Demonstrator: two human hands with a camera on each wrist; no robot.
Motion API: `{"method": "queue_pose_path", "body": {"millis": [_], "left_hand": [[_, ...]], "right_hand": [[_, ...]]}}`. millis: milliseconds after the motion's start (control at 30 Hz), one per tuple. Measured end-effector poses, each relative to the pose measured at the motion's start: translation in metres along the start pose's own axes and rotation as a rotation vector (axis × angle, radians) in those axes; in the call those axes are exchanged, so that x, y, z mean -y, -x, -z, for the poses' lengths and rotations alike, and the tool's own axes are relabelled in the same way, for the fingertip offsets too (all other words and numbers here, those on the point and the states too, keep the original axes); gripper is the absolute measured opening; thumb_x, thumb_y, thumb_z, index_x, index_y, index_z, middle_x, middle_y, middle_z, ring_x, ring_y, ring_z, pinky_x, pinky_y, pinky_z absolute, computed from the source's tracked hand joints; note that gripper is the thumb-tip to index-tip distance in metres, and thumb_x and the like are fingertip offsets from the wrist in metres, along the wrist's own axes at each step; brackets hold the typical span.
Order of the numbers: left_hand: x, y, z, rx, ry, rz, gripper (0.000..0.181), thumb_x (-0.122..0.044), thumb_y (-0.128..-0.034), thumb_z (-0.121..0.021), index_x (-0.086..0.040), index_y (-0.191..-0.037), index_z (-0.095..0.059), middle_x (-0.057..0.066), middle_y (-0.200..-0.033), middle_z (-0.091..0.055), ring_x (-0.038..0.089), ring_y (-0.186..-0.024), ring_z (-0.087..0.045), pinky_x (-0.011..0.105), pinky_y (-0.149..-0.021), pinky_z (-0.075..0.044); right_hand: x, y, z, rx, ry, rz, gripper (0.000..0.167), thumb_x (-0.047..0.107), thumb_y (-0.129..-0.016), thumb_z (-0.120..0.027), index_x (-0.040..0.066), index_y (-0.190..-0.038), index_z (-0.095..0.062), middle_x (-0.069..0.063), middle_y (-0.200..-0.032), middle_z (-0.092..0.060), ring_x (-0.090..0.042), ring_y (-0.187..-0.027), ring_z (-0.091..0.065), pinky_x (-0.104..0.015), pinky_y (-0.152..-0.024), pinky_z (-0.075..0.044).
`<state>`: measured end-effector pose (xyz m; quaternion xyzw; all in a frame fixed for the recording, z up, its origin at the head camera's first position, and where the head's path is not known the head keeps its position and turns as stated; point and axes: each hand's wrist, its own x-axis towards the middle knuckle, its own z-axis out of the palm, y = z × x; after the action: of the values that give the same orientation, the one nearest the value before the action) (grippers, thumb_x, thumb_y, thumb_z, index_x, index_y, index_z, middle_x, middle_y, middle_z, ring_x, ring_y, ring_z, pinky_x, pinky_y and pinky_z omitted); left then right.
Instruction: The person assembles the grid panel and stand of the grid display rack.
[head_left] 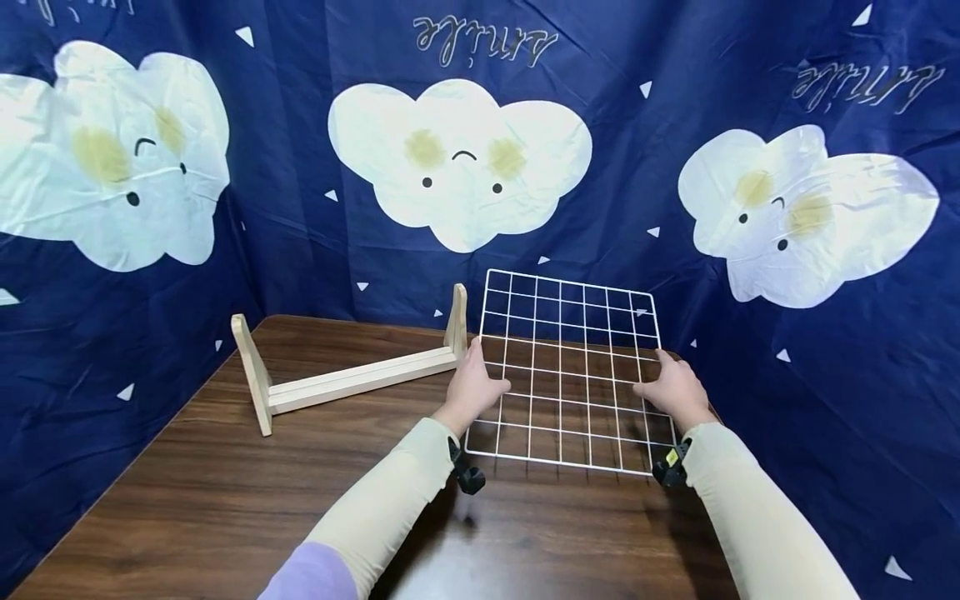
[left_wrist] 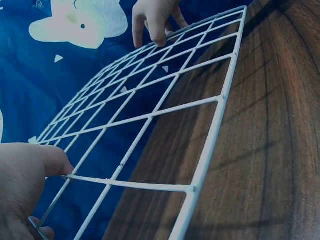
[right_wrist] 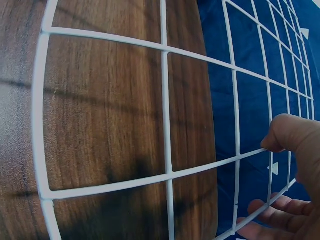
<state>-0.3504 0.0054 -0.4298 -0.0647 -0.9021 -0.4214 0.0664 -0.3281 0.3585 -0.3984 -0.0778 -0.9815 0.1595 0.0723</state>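
A white wire grid panel (head_left: 560,375) is held tilted above the wooden table, its far edge raised against the curtain. My left hand (head_left: 472,385) grips its left side, the thumb on a wire crossing; the left wrist view shows that hand (left_wrist: 25,185) at the panel's edge. On the opposite side my right hand (head_left: 677,389) grips the panel, with the thumb on top and fingers curled under the edge wire in the right wrist view, where the hand (right_wrist: 295,175) is at the right.
A pale wooden stand (head_left: 360,379) with two uprights and a grooved crossbar rests on the brown table (head_left: 225,500), left of the panel. Behind and on both sides hangs a blue curtain (head_left: 292,208) with white clouds.
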Motion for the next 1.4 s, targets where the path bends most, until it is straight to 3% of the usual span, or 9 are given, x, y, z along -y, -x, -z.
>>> {"method": "queue_pose_path", "body": {"millis": [300, 467, 667, 900, 1133, 1400], "left_hand": [[-0.007, -0.006, 0.007, -0.037, -0.024, -0.018, 0.106, -0.023, -0.0765, -0.078, -0.002, -0.160, -0.017, 0.022, -0.155, -0.042, 0.036, -0.131, -0.053, 0.048, -0.101, -0.048], [-0.012, -0.009, 0.012, -0.040, -0.007, -0.023, 0.105, -0.021, -0.0767, -0.077, -0.003, -0.160, -0.016, 0.022, -0.155, -0.042, 0.035, -0.133, -0.051, 0.047, -0.102, -0.048], [-0.019, -0.013, 0.016, -0.059, 0.005, -0.044, 0.104, -0.018, -0.0765, -0.076, -0.002, -0.160, -0.016, 0.022, -0.155, -0.042, 0.033, -0.135, -0.050, 0.045, -0.106, -0.045], [-0.028, -0.016, 0.020, -0.066, 0.002, -0.065, 0.103, -0.016, -0.0771, -0.077, -0.003, -0.160, -0.017, 0.022, -0.153, -0.044, 0.033, -0.134, -0.050, 0.044, -0.107, -0.044], [-0.029, -0.017, 0.022, -0.097, 0.020, -0.065, 0.101, -0.015, -0.0768, -0.077, -0.005, -0.159, -0.019, 0.019, -0.154, -0.044, 0.035, -0.129, -0.055, 0.048, -0.099, -0.049], [-0.032, -0.019, 0.026, -0.127, 0.036, -0.095, 0.098, -0.012, -0.0756, -0.075, -0.004, -0.157, -0.022, 0.018, -0.152, -0.047, 0.034, -0.132, -0.052, 0.047, -0.100, -0.049]], "right_hand": [[0.008, 0.000, 0.009, -0.025, -0.011, 0.012, 0.091, 0.039, -0.081, -0.073, 0.001, -0.154, -0.034, -0.040, -0.138, -0.041, -0.056, -0.117, -0.051, -0.063, -0.086, -0.047], [0.015, 0.002, 0.019, -0.035, -0.009, 0.011, 0.089, 0.039, -0.082, -0.073, 0.000, -0.153, -0.036, -0.040, -0.136, -0.041, -0.055, -0.112, -0.054, -0.062, -0.082, -0.049], [0.018, 0.002, 0.028, -0.060, -0.015, 0.000, 0.088, 0.039, -0.082, -0.072, 0.000, -0.153, -0.036, -0.043, -0.145, -0.035, -0.059, -0.122, -0.047, -0.066, -0.088, -0.047], [0.014, 0.001, 0.031, -0.099, -0.023, -0.004, 0.089, 0.040, -0.082, -0.072, -0.001, -0.153, -0.035, -0.039, -0.135, -0.040, -0.054, -0.107, -0.056, -0.061, -0.079, -0.049], [0.016, -0.002, 0.032, -0.120, -0.045, 0.007, 0.088, 0.040, -0.083, -0.072, 0.000, -0.152, -0.035, -0.038, -0.136, -0.040, -0.055, -0.108, -0.055, -0.062, -0.080, -0.049], [0.019, -0.001, 0.034, -0.146, -0.061, 0.019, 0.088, 0.039, -0.083, -0.072, 0.001, -0.153, -0.036, -0.038, -0.136, -0.040, -0.055, -0.105, -0.056, -0.060, -0.076, -0.048]]}}
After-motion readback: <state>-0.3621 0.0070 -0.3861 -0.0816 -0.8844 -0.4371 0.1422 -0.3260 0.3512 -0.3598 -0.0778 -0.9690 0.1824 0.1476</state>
